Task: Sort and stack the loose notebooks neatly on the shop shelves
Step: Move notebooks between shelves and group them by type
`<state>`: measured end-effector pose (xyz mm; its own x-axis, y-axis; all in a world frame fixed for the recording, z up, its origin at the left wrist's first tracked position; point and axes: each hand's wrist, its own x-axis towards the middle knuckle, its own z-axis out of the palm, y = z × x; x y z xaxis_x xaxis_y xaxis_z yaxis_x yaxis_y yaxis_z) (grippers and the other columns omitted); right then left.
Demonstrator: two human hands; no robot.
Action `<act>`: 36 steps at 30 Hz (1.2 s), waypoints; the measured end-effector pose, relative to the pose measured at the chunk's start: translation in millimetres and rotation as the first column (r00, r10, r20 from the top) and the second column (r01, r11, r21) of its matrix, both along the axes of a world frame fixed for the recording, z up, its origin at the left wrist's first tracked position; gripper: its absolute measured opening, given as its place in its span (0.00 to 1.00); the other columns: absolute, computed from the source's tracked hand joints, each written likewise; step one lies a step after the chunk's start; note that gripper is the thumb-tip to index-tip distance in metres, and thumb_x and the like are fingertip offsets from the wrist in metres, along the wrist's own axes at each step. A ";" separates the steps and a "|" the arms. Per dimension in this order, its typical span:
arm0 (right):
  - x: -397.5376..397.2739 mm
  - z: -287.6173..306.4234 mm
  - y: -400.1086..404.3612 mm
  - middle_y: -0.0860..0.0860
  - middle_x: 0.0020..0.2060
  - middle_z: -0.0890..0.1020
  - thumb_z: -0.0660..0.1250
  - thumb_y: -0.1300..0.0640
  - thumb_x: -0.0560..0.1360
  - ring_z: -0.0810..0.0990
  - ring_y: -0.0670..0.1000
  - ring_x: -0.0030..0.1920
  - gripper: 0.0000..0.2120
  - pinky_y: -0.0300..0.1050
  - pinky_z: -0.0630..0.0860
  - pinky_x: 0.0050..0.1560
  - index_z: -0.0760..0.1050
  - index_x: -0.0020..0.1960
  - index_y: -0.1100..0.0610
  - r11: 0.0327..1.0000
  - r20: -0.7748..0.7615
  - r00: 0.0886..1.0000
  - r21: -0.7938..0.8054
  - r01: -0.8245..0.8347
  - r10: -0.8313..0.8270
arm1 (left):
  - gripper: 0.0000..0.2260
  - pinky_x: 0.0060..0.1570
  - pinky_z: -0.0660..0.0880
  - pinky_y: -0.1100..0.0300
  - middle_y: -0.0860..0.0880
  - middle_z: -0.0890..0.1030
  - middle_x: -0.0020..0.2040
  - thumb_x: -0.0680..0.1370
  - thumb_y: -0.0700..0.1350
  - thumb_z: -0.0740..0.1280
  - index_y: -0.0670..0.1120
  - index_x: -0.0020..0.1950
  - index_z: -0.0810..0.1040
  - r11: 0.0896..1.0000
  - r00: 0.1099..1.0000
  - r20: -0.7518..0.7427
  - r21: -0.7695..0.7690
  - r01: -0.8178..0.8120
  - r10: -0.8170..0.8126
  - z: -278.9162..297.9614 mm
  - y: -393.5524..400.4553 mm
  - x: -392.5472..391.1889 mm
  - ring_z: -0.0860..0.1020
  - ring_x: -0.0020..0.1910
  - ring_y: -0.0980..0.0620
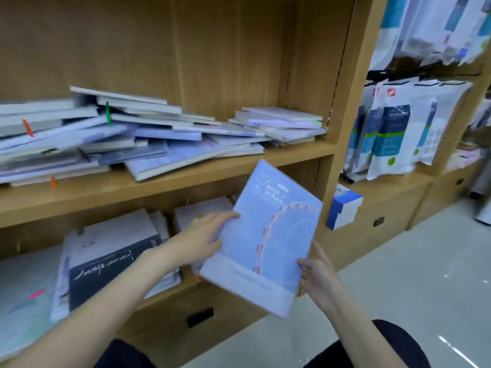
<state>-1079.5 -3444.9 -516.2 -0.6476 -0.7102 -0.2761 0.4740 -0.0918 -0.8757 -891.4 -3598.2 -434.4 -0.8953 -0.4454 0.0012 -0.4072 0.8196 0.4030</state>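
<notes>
- Wooden shop shelving fills my view: an upper shelf [164, 179] and a lower shelf [170, 290], with hanging packets [393, 134] on the far right.
- I hold one pale blue Ferris-wheel notebook [261, 237] out in the open air, just in front of the lower shelf, tilted up so I can read the cover; I judge I am deciding which pile it belongs to.
- My left hand [204, 235] grips its left edge, thumb over the cover.
- My right hand [317, 274] grips the lower right edge, so the two hands are apart with the book between them.
- Up on the upper shelf a slumped heap [127, 139] of notebooks sprawls, too many to count; a smaller pile [281, 123] lies at its right.
- Below, a dark-covered stack [106, 258] leans forward, and at least two paler stacks lie behind.
- One blue-and-white box [344, 208] sits on the ledge to the right.
</notes>
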 end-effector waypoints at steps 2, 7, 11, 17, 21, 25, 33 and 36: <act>-7.8 -11.8 1.4 0.52 0.60 0.78 0.54 0.75 0.74 0.77 0.58 0.57 0.32 0.51 0.75 0.43 0.65 0.69 0.45 1.000 0.020 1.000 0.019 -0.014 0.013 | 0.26 0.41 0.70 0.60 0.52 0.69 0.67 0.80 0.39 0.57 0.64 0.69 0.53 0.967 0.999 -0.033 0.252 -0.021 0.030 -21.1 2.6 -1.5 0.77 0.48 0.48; -19.3 -48.6 7.4 0.55 0.52 0.80 0.52 0.76 0.74 0.78 0.58 0.44 0.28 0.48 0.74 0.39 0.67 0.68 0.53 0.982 0.060 0.998 0.187 -0.030 0.019 | 0.36 0.44 0.72 0.71 0.55 0.71 0.63 0.78 0.38 0.63 0.62 0.71 0.42 0.934 0.998 0.050 0.355 -0.041 0.025 -72.2 5.4 -18.2 0.74 0.53 0.57; -25.7 -51.2 0.5 0.55 0.48 0.81 0.53 0.75 0.75 0.80 0.57 0.42 0.23 0.50 0.76 0.42 0.69 0.65 0.58 0.969 0.020 1.000 0.246 -0.008 0.003 | 0.35 0.43 0.70 0.77 0.58 0.70 0.58 0.76 0.37 0.67 0.64 0.64 0.45 0.814 0.998 0.002 0.579 -0.047 0.056 -76.1 -12.6 -37.0 0.70 0.54 0.63; -89.1 -10.6 -78.5 0.60 0.53 0.79 0.57 0.72 0.75 0.78 0.58 0.45 0.25 0.57 0.78 0.49 0.66 0.69 0.56 0.944 -0.363 0.931 0.316 0.092 0.031 | 0.37 0.53 0.72 0.66 0.51 0.68 0.63 0.76 0.37 0.67 0.53 0.75 0.47 0.754 0.957 -0.127 0.645 -0.120 0.261 -71.2 -59.7 -71.2 0.67 0.66 0.51; -147.7 30.0 -148.2 0.59 0.68 0.68 0.61 0.61 0.78 0.72 0.60 0.62 0.27 0.54 0.72 0.59 0.57 0.75 0.57 0.881 -0.650 0.744 0.433 0.191 0.158 | 0.33 0.65 0.67 0.54 0.51 0.63 0.72 0.78 0.40 0.65 0.48 0.77 0.49 0.740 0.918 -0.151 0.646 -0.190 0.367 -78.4 -83.6 -119.9 0.65 0.70 0.48; -154.2 -0.9 -164.1 0.58 0.70 0.61 0.63 0.48 0.77 0.59 0.63 0.70 0.28 0.57 0.60 0.66 0.58 0.73 0.53 0.620 -0.637 0.496 0.751 0.226 0.591 | 0.35 0.68 0.62 0.57 0.47 0.59 0.75 0.76 0.51 0.66 0.47 0.77 0.50 0.910 0.970 0.063 0.339 -0.240 0.233 -115.7 -95.8 -151.3 0.60 0.73 0.47; -158.3 -74.7 -145.8 0.51 0.75 0.52 0.59 0.33 0.73 0.45 0.58 0.75 0.31 0.64 0.42 0.70 0.58 0.72 0.44 0.636 -0.702 0.224 0.710 0.302 0.677 | 0.29 0.73 0.50 0.54 0.48 0.48 0.78 0.81 0.50 0.59 0.46 0.77 0.47 0.958 0.975 0.203 0.251 -0.138 0.087 -122.3 -101.4 -177.1 0.47 0.76 0.48; -180.6 -64.4 -162.4 0.52 0.74 0.54 0.56 0.33 0.74 0.48 0.61 0.74 0.30 0.63 0.45 0.71 0.58 0.72 0.45 0.555 -0.618 0.186 0.776 0.299 0.764 | 0.29 0.73 0.53 0.54 0.46 0.45 0.78 0.82 0.49 0.56 0.45 0.77 0.45 0.979 0.962 0.255 0.149 -0.141 0.099 -118.6 -102.0 -181.4 0.47 0.76 0.48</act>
